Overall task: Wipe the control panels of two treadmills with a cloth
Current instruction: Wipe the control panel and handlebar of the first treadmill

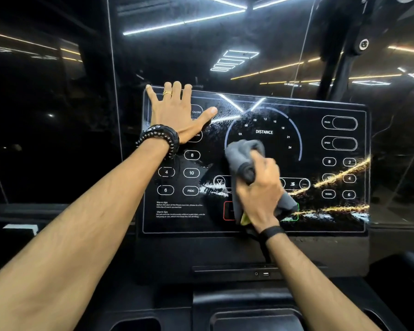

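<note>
A black glossy treadmill control panel [320, 111] fills the middle of the head view, with a "DISTANCE" dial and numbered buttons. My left hand [177, 113] lies flat with spread fingers on the panel's upper left corner. My right hand [261, 187] grips a bunched grey cloth [242, 154] and presses it against the panel's centre, below the dial. A yellow-green bit shows under the cloth near my wrist. Wet streaks and droplets glisten across the panel's upper middle and lower right. The red and green buttons are partly hidden behind the cloth.
Dark glass [201, 44] behind the panel reflects ceiling light strips. Below the panel sits the console base with a slot and small ports [261, 274], and cup-holder recesses [139, 324] at the bottom. A black post [354, 44] rises at upper right.
</note>
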The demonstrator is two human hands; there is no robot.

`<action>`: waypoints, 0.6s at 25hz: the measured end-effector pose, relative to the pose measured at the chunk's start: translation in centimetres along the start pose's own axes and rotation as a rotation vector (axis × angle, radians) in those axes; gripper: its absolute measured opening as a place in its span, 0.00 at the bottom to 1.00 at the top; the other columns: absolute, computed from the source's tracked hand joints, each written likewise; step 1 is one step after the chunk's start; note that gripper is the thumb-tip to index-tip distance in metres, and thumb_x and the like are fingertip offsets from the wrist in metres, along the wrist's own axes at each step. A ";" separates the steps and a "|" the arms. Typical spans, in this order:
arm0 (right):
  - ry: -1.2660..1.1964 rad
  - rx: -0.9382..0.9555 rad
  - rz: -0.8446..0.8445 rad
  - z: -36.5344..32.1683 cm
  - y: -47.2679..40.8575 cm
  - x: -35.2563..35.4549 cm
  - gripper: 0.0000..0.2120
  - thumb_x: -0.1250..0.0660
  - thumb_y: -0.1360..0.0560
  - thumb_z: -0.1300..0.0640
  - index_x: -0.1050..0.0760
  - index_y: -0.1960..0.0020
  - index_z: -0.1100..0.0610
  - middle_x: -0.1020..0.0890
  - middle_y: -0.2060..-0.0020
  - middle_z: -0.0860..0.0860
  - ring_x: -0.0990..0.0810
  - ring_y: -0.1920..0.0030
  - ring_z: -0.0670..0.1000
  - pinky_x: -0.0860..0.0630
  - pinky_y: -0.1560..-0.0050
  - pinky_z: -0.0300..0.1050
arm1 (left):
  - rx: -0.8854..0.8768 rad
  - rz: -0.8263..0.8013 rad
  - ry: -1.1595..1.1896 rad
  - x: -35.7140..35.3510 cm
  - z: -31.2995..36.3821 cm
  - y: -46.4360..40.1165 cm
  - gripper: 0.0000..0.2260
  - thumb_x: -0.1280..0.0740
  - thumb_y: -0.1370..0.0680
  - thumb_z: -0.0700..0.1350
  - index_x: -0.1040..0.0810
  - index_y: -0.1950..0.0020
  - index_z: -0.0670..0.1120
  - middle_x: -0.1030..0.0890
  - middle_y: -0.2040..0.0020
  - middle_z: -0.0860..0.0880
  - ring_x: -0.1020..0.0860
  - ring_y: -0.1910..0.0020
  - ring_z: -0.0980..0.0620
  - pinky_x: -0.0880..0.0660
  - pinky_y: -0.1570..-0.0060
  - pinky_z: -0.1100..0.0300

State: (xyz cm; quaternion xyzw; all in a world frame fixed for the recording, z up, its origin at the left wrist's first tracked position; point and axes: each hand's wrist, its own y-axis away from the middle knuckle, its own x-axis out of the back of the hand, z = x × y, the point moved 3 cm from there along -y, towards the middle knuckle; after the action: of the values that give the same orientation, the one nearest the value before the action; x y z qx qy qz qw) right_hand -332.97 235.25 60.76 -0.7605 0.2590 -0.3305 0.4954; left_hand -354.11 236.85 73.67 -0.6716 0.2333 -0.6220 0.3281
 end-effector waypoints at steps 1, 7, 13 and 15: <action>0.008 -0.073 0.035 -0.2 0.0 -0.2 0.24 0.36 0.32 0.55 0.27 0.36 0.54 0.24 0.54 0.56 0.26 0.55 0.58 0.29 0.58 0.51 | -0.005 -0.001 0.001 -0.1 0.0 0.1 0.45 0.60 0.26 0.75 0.42 0.21 0.44 0.40 0.22 0.42 0.44 0.22 0.40 0.56 0.27 0.30; 0.062 0.486 -0.183 -0.9 3.0 -0.4 0.25 0.35 0.36 0.59 0.30 0.39 0.52 0.23 0.56 0.56 0.25 0.59 0.60 0.27 0.63 0.51 | -0.067 0.065 0.089 0.1 -1.8 2.6 0.39 0.57 0.24 0.72 0.47 0.20 0.49 0.46 0.19 0.45 0.49 0.20 0.45 0.57 0.25 0.35; 0.097 0.335 -0.065 -2.7 0.6 -2.1 0.26 0.31 0.36 0.59 0.28 0.38 0.53 0.23 0.54 0.57 0.26 0.57 0.60 0.27 0.62 0.53 | 0.038 0.095 0.107 -0.9 -8.1 9.3 0.41 0.54 0.24 0.71 0.50 0.19 0.46 0.50 0.19 0.43 0.51 0.20 0.46 0.55 0.22 0.42; 0.084 0.555 -0.154 -3.6 1.5 -2.4 0.27 0.31 0.37 0.59 0.30 0.39 0.52 0.23 0.54 0.57 0.25 0.58 0.61 0.26 0.63 0.53 | 0.071 0.073 0.113 -1.8 -8.8 10.5 0.42 0.55 0.24 0.72 0.51 0.20 0.44 0.50 0.19 0.43 0.50 0.20 0.46 0.55 0.22 0.42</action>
State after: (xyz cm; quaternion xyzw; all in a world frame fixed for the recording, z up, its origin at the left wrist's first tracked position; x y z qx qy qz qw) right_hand -337.39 234.29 59.83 -0.5989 0.1204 -0.4566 0.6468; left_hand -361.97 229.67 64.86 -0.6145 0.2536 -0.6544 0.3603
